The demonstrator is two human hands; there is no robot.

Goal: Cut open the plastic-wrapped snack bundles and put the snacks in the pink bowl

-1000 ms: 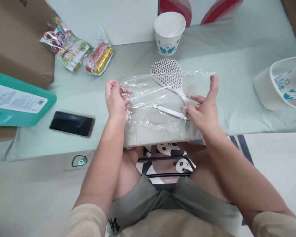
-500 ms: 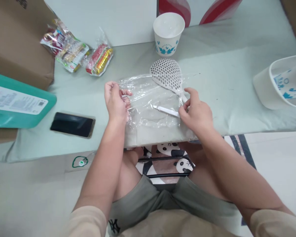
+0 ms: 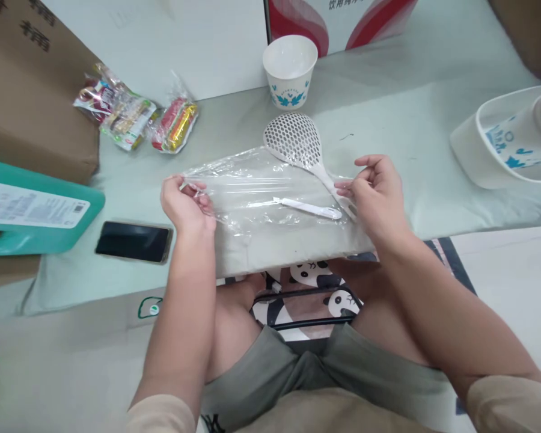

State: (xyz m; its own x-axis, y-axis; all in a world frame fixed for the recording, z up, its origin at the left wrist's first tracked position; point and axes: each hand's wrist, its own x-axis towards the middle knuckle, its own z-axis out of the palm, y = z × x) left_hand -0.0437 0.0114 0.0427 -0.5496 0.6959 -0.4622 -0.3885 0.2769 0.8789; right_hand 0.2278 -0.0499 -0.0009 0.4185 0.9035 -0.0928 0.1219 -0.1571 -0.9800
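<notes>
A clear plastic bag [image 3: 238, 180] is stretched between my hands over the cloth-covered table. My left hand [image 3: 189, 201] has its fingers curled round the bag's left end. At the other end my right hand [image 3: 373, 192] pinches the bag's right edge. A white slotted skimmer [image 3: 295, 139] lies with its holed head beyond the bag and its handle running toward my right hand. The white cutter [image 3: 309, 208] lies at the bag's lower right, away from my fingers. Whether it is under or on the film, I cannot tell.
A paper cup [image 3: 291, 72] stands behind the skimmer. Snack packs [image 3: 175, 125] lie at the back left, a phone [image 3: 134, 242] and a green jug [image 3: 40, 207] at the left. A white bin [image 3: 473, 144] with cups is at the right. Cardboard [image 3: 36, 102] stands far left.
My hands have moved apart, and the bag is pulled wider and flatter. My right hand is now clear of the cutter's end. The view has shifted slightly.
</notes>
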